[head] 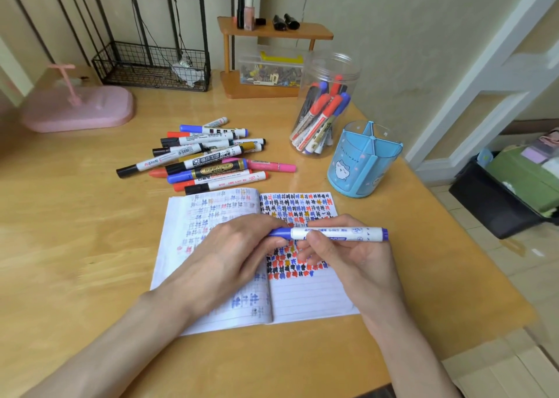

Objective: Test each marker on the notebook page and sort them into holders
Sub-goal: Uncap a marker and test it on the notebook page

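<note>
Left hand and right hand hold a blue marker over the notebook.

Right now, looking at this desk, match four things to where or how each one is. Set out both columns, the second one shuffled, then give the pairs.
Column A
1. clear jar
2. blue holder
3. blue marker
4. marker pile

Column B
a. held level over the notebook by the left hand and right hand
b. loose on the desk, beyond the notebook
c. several markers standing inside
d. no marker visible inside

Pairs: 1-c, 2-d, 3-a, 4-b
</note>
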A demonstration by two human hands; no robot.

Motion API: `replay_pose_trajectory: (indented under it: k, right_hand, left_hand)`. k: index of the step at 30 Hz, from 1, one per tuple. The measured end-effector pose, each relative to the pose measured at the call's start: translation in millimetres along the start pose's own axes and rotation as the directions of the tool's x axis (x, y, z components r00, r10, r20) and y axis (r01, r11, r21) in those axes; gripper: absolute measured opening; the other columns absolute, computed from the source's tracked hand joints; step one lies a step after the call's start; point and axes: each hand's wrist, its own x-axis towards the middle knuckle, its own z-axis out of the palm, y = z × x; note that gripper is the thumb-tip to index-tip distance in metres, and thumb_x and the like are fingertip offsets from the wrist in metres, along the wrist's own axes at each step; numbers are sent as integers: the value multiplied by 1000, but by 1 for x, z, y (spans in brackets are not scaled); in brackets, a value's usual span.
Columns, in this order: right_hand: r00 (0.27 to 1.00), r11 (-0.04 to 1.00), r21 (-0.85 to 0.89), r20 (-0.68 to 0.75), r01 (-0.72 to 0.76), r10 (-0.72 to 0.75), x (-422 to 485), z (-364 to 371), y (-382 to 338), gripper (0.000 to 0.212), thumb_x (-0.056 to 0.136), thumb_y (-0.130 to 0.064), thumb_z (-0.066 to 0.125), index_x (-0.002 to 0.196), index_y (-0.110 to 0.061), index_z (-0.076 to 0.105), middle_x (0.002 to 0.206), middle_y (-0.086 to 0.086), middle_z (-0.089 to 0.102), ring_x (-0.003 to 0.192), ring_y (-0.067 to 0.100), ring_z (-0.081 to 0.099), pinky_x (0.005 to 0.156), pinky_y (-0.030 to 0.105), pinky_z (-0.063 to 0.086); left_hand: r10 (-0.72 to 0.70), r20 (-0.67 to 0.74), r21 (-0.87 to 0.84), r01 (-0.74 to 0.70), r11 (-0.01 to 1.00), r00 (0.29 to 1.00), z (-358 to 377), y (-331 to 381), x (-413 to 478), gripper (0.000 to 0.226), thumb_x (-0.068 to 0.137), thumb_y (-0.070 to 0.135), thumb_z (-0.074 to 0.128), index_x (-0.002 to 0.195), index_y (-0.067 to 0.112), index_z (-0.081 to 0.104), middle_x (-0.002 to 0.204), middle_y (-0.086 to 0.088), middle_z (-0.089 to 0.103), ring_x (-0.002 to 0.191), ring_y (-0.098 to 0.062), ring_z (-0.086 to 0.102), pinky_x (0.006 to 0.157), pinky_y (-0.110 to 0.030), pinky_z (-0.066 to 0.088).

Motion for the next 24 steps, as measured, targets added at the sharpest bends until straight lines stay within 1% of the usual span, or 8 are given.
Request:
replay_pose_trajectory:
  k: [2,5,9,14,19,21,22,24]
  right_hand:
    - [1000,1000,3,-5,26,-26,-2,4,1,22,84,-11,74,99,5,68,82,18,77,74,29,77,69,28,60]
    - [998,998,5,-9,59,-59,-3,7,2,19,85,-10,73,97,2,67,83,17,78,76,28,77,72,28,60]
    - [997,997,22,-7,71,-71,-1,11,0,15,85,-9,73,95,1,67,82,17,77,76,26,77,72,26,59]
    - [997,996,50,17,76,-77,1,15,3,11,84,-9,74,93,-7,68,82,15,77,76,24,76,75,27,59]
    - [999,998,62,23,32,-34,1,11,5,18,84,-6,73,96,5,66,81,16,77,73,22,75,73,25,58]
    - [1000,1000,21,20,4,-5,4,6,4,17,85,-8,72,96,5,69,80,16,77,73,21,75,71,24,58]
    - [1000,1000,-5,14,-10,10,5,4,3,16,85,-12,73,94,2,72,80,16,77,72,21,75,70,24,58]
    - [1000,1000,-9,-4,-27,27,8,1,0,20,83,-20,75,92,-2,76,81,16,78,69,20,73,67,24,57]
  left_hand:
    - [18,-20,9,-18,1000,1000,-1,1,0,26,111,38,42,112,21,62,94,11,61,83,-13,58,74,-28,46]
    - [34,-52,8,-34,999,998,-2,2,0,26,110,34,42,110,18,63,92,8,62,81,-16,58,73,-32,47]
    - [4,-71,-18,-5,1000,997,0,4,-1,28,110,34,43,109,16,65,89,7,63,79,-16,59,72,-30,46]
    - [-20,-85,-50,15,999,996,-1,5,-2,26,109,33,43,108,17,64,87,7,62,78,-15,58,72,-29,46]
    - [-39,-34,-42,37,998,999,2,4,-3,33,110,37,39,106,16,63,88,4,62,79,-18,58,71,-37,47]
    - [-44,2,-56,44,997,999,2,5,1,30,110,39,39,106,20,62,88,7,62,79,-15,58,72,-35,46]
    - [-47,14,-64,47,997,999,1,6,3,28,110,41,40,107,24,62,88,10,61,79,-12,57,72,-32,46]
    - [-66,-9,-64,65,996,998,-2,6,5,27,109,46,43,108,29,63,87,13,62,80,-8,58,73,-27,46]
